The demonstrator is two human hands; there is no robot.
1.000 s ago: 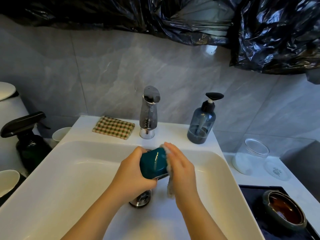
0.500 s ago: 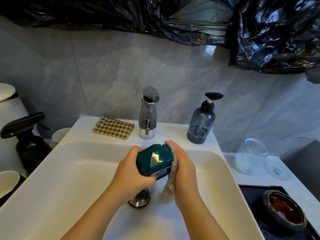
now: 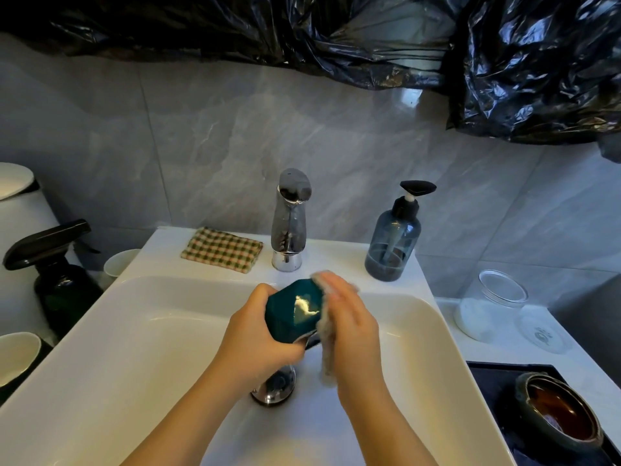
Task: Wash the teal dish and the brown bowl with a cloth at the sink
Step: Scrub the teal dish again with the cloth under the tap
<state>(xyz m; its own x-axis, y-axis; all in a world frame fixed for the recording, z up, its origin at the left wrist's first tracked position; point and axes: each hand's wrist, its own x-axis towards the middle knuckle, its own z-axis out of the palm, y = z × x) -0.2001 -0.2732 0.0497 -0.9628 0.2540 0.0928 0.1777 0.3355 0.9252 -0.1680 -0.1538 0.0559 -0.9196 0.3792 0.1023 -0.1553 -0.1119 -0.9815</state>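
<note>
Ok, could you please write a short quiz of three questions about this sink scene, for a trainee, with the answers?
1. True or false: the bowl lies in the sink.
2. Which hand grips the dish? A) left hand B) right hand C) neither
3. Fill in: the right hand holds a ___ against the dish.

Key
1. False: it sits on the dark tray, right of the sink.
2. A
3. cloth
</note>
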